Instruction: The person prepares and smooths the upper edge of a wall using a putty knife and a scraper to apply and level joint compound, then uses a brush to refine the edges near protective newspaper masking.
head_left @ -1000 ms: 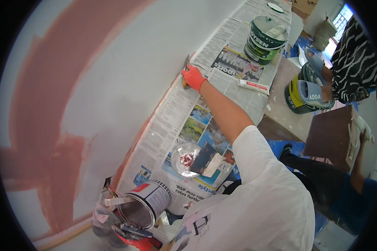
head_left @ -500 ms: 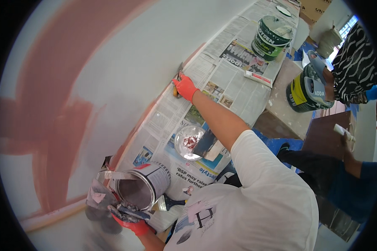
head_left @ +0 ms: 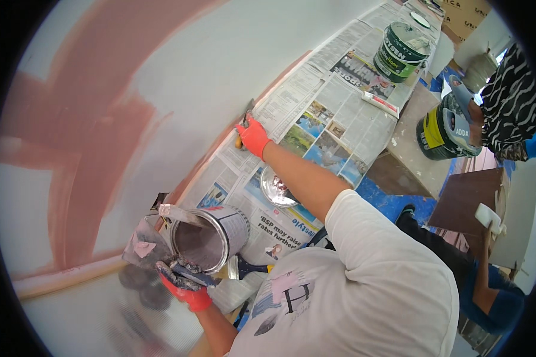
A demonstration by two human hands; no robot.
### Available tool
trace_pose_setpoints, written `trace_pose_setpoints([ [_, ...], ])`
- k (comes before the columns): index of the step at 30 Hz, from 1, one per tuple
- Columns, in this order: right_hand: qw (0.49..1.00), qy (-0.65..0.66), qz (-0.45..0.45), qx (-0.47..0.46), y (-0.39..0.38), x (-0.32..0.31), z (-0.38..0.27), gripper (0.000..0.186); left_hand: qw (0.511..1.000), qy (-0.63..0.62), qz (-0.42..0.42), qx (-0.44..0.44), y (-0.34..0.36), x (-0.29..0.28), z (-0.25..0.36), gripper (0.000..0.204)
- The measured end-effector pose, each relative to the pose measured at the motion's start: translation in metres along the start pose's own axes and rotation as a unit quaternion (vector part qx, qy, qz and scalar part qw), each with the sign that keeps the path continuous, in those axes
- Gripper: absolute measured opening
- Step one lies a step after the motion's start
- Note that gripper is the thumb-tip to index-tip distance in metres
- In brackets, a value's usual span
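Since the earlier frame, the right hand (head_left: 254,137) has slid along the seam between wall (head_left: 220,77) and newspaper (head_left: 280,98), coming nearer the paint can (head_left: 238,222), and its forearm (head_left: 307,178) now covers part of a round shiny disc (head_left: 274,187). Largest is that wall, pale with broad bands of pink paint. Next comes the newspaper, spread along a surface beside it. At the right, 2 co-workers show: a person in patterned clothing (head_left: 512,104) near the upper edge, and a person in dark blue (head_left: 503,300) lower down, with a white object (head_left: 488,218) at that person's hand. 2 green buckets follow: the first bucket (head_left: 393,64) stands on the newspaper, the second bucket (head_left: 433,132) beside a brown box (head_left: 412,156). The paint can is open, greyish-pink inside, with a coated stick (head_left: 184,215) across its rim. The red-gloved left hand (head_left: 187,288) is just beside the can's mouth, its smeared fingers bent near a flat pink-smeared piece (head_left: 143,244); whether they grip it I cannot tell. The disc carries reddish residue. A blue-handled brush (head_left: 250,267) lies beside the can, and a white tube (head_left: 380,104) on the newspaper. Smallest, a scraper (head_left: 249,108) is clasped in the right hand, blade at the wall's lower edge.
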State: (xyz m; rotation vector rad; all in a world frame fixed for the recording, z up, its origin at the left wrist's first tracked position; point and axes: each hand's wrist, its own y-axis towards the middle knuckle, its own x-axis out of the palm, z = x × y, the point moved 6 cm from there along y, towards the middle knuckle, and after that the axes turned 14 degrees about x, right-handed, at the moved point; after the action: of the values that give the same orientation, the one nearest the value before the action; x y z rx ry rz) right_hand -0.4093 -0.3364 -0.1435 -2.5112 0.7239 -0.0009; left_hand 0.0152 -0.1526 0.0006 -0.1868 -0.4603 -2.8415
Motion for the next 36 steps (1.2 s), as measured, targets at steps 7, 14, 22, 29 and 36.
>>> trace_pose_setpoints([
  [7,1.0,-0.023,0.011,-0.017,-0.025,0.04,0.015,0.06,0.965,-0.132,0.101,-0.204,0.003,0.037,0.003,0.038],
  [14,0.997,0.005,-0.075,-0.018,-0.033,0.062,0.033,0.066,0.967,-0.134,0.096,-0.192,0.003,0.051,0.011,0.038],
  [22,0.969,0.038,-0.242,-0.037,-0.146,-0.023,-0.027,0.069,0.963,-0.142,-0.037,-0.226,-0.013,0.049,0.042,0.039],
  [29,0.836,-0.171,-0.311,-0.42,-0.302,-0.115,-0.098,0.056,0.899,-0.033,-0.312,-0.307,-0.045,0.044,-0.01,0.032],
  [36,0.724,-0.46,-0.215,-0.467,-0.264,-0.152,-0.062,0.054,0.862,-0.235,-0.298,-0.336,-0.025,0.114,0.058,0.026],
])
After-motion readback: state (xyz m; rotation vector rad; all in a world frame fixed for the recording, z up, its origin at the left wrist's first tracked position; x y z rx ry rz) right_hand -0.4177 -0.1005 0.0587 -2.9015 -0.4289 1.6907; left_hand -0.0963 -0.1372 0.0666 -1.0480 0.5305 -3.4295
